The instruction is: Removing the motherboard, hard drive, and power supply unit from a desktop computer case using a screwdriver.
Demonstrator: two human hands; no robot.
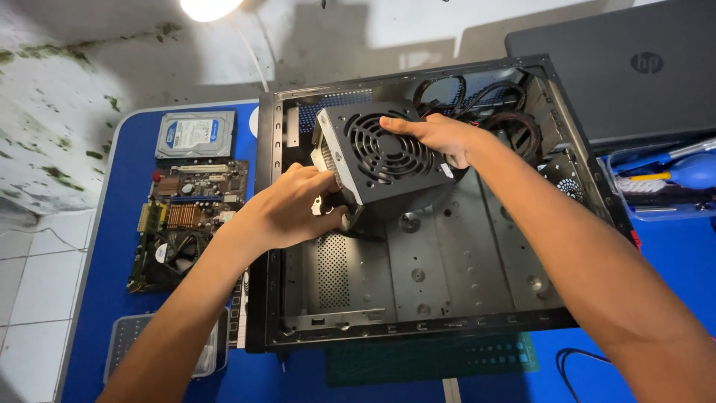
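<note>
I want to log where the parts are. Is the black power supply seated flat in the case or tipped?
Tipped. The power supply sits at an angle inside the open case, held by left hand and right hand.

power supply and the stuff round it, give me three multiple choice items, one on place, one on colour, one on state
1. Where does the motherboard lie?
A. on the blue table, left of the computer case
B. inside the case
C. on the closed laptop

2. What colour is the power supply?
A. white
B. black
C. red

3. How is the power supply held?
A. it lies untouched on the case floor
B. one hand alone lifts it by its cables
C. both hands grip it, tilted, above the case floor

Answers:
1. A, the board rests on the blue table below the hard drive, outside the computer case.
2. B, its housing and fan grille are black.
3. C, the left hand holds its lower corner and the right hand grips its top, with the unit tilted.
</note>
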